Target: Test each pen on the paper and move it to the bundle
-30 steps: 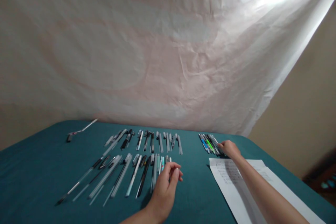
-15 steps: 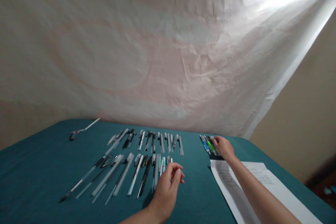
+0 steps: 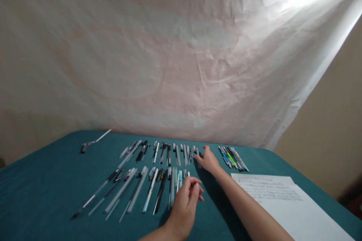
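My left hand (image 3: 186, 201) rests near the table's front, fingers loosely curled and apart, just right of the near row of pens (image 3: 141, 190); nothing shows in it. My right hand (image 3: 208, 160) reaches across to the right end of the far row of pens (image 3: 164, 152), its fingers bent down onto the last pen there. Whether it grips that pen I cannot make out. A small bunch of pens (image 3: 233, 158), with blue and green ones among them, lies to the right of that hand.
A teal cloth (image 3: 42, 192) covers the table. A printed white sheet (image 3: 283, 203) lies at the right. One lone pen (image 3: 94, 142) sits at the far left. A creased white backdrop (image 3: 169, 64) hangs behind the table.
My right hand left the bunch of coloured pens and swung left to the end of the far row. My left hand stayed put. The view shifted slightly.
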`<state>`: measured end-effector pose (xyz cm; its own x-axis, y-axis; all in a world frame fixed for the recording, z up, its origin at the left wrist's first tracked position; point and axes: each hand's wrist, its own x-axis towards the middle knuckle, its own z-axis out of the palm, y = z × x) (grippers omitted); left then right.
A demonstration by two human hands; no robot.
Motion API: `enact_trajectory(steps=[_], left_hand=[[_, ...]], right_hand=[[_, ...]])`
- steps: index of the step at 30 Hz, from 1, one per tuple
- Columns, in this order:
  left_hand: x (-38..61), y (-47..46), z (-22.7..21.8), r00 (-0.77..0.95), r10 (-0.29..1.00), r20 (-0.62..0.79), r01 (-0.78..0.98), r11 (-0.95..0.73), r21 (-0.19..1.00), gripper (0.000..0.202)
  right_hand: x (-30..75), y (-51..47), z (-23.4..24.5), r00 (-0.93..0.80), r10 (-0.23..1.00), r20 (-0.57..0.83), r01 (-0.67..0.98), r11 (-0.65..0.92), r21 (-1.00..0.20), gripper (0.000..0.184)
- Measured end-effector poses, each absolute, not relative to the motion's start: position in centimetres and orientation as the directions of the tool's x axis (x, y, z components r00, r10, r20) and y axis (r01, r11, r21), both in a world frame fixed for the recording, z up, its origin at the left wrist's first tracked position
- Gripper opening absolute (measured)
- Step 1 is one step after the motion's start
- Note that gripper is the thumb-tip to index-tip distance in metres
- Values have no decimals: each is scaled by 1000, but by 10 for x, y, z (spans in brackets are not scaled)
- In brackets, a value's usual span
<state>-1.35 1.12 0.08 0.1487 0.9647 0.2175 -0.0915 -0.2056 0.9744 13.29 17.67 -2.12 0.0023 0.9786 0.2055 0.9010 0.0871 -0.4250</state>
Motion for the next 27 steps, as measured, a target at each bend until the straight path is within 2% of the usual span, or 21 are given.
enact_trajectory(steps=[7,12,16,21,27], left_hand=[[-13,11,-1,139,964,225,-73,-217,974,23],[-13,11,-1,155,961,229,-78,-220,972,23],[-14,10,0,166,960,227,-80,-216,973,23],[-13,10,0,170,959,227,-81,-216,973,23],[-12,12,-4,116,972,204,-57,-198,979,24]], right_hand=[[144,185,-22,76,987,143,927,-17,-376,45],[163,175,-16,93,991,98,937,-54,-344,25],[171,158,-11,77,994,82,928,-42,-369,12],[167,138,-12,34,998,55,862,-2,-507,11],[151,113,6,-140,990,-32,636,65,-769,23]])
